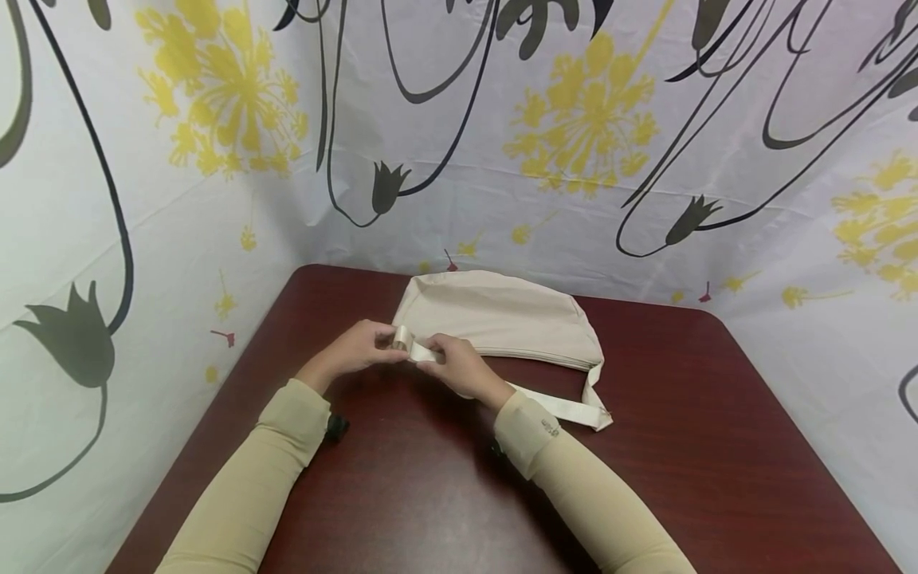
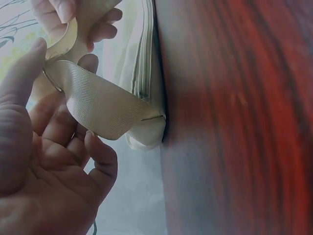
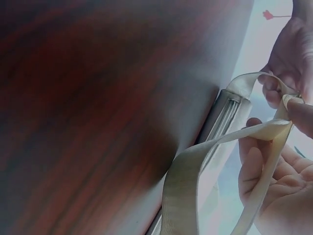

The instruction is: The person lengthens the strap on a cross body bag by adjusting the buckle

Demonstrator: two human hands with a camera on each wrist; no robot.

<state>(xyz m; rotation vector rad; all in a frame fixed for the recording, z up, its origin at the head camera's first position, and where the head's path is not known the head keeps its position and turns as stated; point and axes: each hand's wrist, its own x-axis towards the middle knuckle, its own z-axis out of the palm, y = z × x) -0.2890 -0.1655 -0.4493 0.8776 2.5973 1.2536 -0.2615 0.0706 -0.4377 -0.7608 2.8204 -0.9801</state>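
Note:
A cream shoulder bag lies on the dark red table, its zipper along the near edge. Over the bag's left end, my left hand pinches the bag's webbing strap between thumb and fingers, at a thin metal ring or buckle. Just to the right, my right hand pinches another stretch of the strap, which loops between the two hands. From the right hand the strap runs on to the bag's right end, where it bends at a folded corner.
The table reaches back to a white cloth wall printed with yellow flowers and dark stems. Another cloth side stands along the left. Dark wrist gear shows below the left sleeve.

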